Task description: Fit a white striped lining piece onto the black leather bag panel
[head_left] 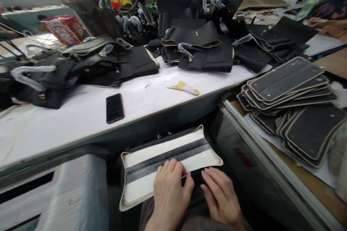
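Observation:
A partly made black bag (pixel 143 184) lies across my lap, its pale, flat side up. Two dark bands run lengthwise over that side, and the corners flare outward. My left hand (pixel 173 184) grips the bag's near edge, with curled fingers on top and the thumb close by them. Just off the near right corner is my right hand (pixel 221 195), its thumb and fingers apart and slightly bent; nothing shows between them. The bag's lower part is hidden in shadow.
Past my lap, a white table holds a phone (pixel 114 108), yellow-handled snips (pixel 184 87) and several black bags (pixel 206 57). To the right, dark panels with pale edges (pixel 287 79) are stacked on a glass-sided counter. A covered surface (pixel 78 187) stands left. Other people sit beyond.

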Demonstrator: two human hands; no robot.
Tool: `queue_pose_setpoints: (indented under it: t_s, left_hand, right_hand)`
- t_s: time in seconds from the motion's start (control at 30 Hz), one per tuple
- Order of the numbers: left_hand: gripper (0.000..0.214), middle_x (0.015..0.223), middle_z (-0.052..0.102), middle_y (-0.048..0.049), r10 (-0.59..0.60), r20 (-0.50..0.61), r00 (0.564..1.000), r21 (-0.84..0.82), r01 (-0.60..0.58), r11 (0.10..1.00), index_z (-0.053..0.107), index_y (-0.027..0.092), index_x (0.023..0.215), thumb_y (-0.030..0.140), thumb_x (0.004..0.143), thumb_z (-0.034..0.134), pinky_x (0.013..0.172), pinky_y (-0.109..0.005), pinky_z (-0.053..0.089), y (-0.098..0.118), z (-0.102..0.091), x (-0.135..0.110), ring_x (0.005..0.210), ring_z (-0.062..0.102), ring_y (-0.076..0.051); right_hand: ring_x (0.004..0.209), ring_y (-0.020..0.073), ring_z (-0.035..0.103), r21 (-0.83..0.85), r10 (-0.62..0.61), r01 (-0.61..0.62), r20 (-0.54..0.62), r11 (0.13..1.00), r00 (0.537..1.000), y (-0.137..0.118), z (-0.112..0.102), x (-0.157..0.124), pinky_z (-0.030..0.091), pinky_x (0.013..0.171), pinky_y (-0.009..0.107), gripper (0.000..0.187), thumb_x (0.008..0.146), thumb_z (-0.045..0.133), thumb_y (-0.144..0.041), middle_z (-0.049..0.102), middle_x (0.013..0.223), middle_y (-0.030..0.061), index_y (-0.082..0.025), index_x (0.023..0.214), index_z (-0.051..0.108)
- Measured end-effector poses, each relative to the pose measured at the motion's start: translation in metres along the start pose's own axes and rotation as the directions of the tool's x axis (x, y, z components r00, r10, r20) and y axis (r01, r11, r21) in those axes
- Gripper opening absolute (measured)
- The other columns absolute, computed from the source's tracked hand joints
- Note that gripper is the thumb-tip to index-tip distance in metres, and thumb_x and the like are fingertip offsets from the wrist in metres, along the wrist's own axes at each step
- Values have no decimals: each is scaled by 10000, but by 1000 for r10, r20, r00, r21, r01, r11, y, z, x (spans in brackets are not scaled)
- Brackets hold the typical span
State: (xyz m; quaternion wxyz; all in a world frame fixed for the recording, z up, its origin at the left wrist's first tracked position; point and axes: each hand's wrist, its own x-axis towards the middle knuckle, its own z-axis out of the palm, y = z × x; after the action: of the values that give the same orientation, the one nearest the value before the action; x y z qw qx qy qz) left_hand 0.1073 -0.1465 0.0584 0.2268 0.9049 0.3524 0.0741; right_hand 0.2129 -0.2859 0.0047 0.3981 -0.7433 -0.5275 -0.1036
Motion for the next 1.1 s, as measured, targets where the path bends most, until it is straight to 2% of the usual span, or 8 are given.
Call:
queue_pose_setpoints:
  t_s: [0.1,0.23,0.3,0.43,0.6,0.73,0.9,1.1]
  left_hand:
    - [141,770,573,-21,-18,2,1000,-12,18,1000,529,209,714,173,849,543,714,-392,369,0,-1,-2,782,529,-220]
    - [150,777,576,-23,-8,-18,1000,-29,7,1000,530,208,724,195,873,540,719,-396,388,-4,-2,-6,780,535,-221]
    - [19,801,588,-17,-18,-11,1000,-98,17,995,560,206,856,196,870,568,717,-389,408,-8,-5,-9,795,545,-223]
    - [392,942,613,-14,11,24,1000,-261,-5,965,499,204,1126,131,791,687,758,-362,448,-24,-17,-25,863,559,-210]
    - [131,939,612,-25,86,-51,995,-96,-90,991,574,222,917,137,845,643,755,-390,413,-56,-36,-54,876,526,-238]
    - [82,908,599,-33,124,-104,987,-103,-135,986,589,213,911,151,924,537,720,-359,396,-75,-40,-64,832,516,-211]
    - [131,846,584,-35,139,-77,987,-109,-147,983,570,195,864,150,949,482,698,-353,384,-83,-32,-63,791,503,-206]
    - [146,821,581,-27,63,-37,997,-141,-68,988,532,193,802,170,941,495,683,-360,392,-83,-31,-58,786,501,-214]
  right_hand:
    - [1221,302,493,-101,-117,129,120,986,986,-2,13,-12,434,998,485,558,917,510,-107,565,1306,131,-154,1462,398]
    - [1245,303,481,-120,-172,184,103,976,980,-2,25,-15,403,1040,496,602,894,495,-51,545,1325,145,-129,1477,368]
    - [1229,301,494,-121,-168,178,90,977,982,-3,26,-15,401,1049,497,613,887,529,-61,541,1320,145,-138,1475,375]
    - [1202,312,512,-124,-152,163,96,979,984,-6,26,-16,417,1037,514,626,895,564,-125,516,1337,140,-177,1485,364]
    - [1187,325,512,-130,-97,112,113,985,989,-13,28,-16,428,1033,560,625,897,590,-176,519,1306,119,-246,1480,376]
    - [1141,313,533,-142,-110,125,104,982,988,-21,32,-17,434,1038,546,656,878,617,-159,548,1248,108,-258,1481,377]
    - [1109,287,550,-139,-172,183,84,973,981,-28,42,-19,422,1053,502,611,886,622,-159,575,1203,116,-204,1460,418]
    - [1138,275,546,-111,-252,257,58,960,966,-42,58,-20,400,1073,464,492,915,604,-169,590,1205,130,-132,1395,503]
